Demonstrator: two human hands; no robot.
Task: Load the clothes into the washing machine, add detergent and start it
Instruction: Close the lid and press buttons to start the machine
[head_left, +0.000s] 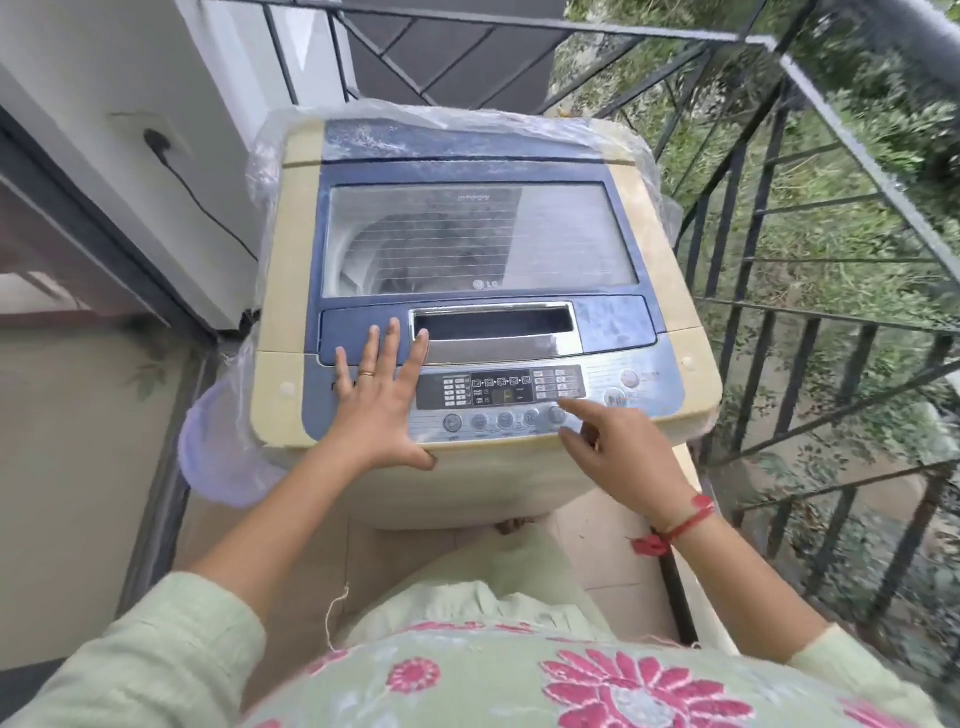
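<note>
The right hand (626, 457) is loosely curled with only the index finger extended, nothing being held, and its tip is placed at the lower right of the control panel (501, 391), just above the rightmost of the round buttons (557, 414). The left hand (382, 402) is laid flat and fully spread, empty, across the left of the panel and the front strip of the lid (480, 239), its thumb hooked over the front edge. The step in hand is judged to be programme selection or starting. It would be done best with one firm, square press on a single key, the display (503, 397) being checked afterwards, and the left palm kept as a brace without weight on the lid. The washing machine (691, 358) is stood directly ahead, lid closed, with dark clothes dimly seen through the glass. "LG" can be read on the lid's front edge; panel lettering is too blurred to be read.
</note>
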